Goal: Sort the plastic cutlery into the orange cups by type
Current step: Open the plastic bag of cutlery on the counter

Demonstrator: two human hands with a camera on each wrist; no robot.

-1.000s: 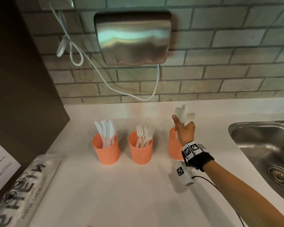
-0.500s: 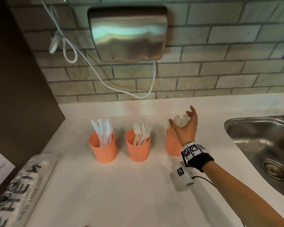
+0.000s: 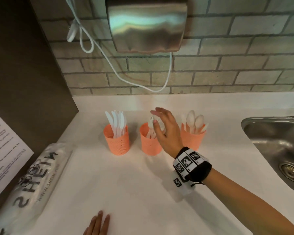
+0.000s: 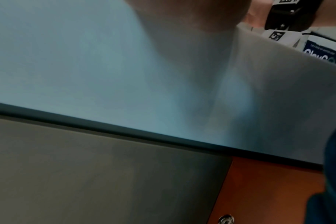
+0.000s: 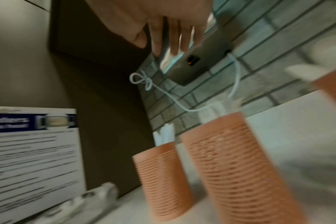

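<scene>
The right hand hangs above the middle cup, its fingers spread loose and straight, the thumb just at the fork tines; it holds nothing, and whether the thumb touches the forks cannot be told. From the right wrist view the fingers show apart, with light between them. The left hand lies flat on the white counter, well in front of the middle cup, three fingers straight and close together — nothing under them but the counter.

Three orange cups stand in a row, each tapered, of plastic pierced with fine mesh holes. Left of the middle cup, the left cup holds white plastic knives, about five, blades up. The middle cup holds white forks, count unclear behind the hand. Right of it, the right cup holds white spoons, about five bowls up — smooth, oval.

Far left of the middle cup lies a clear plastic bag with dark lettering; far right, a steel sink. Behind, a brick-tiled wall carries a brushed-metal dryer with a white cord.
</scene>
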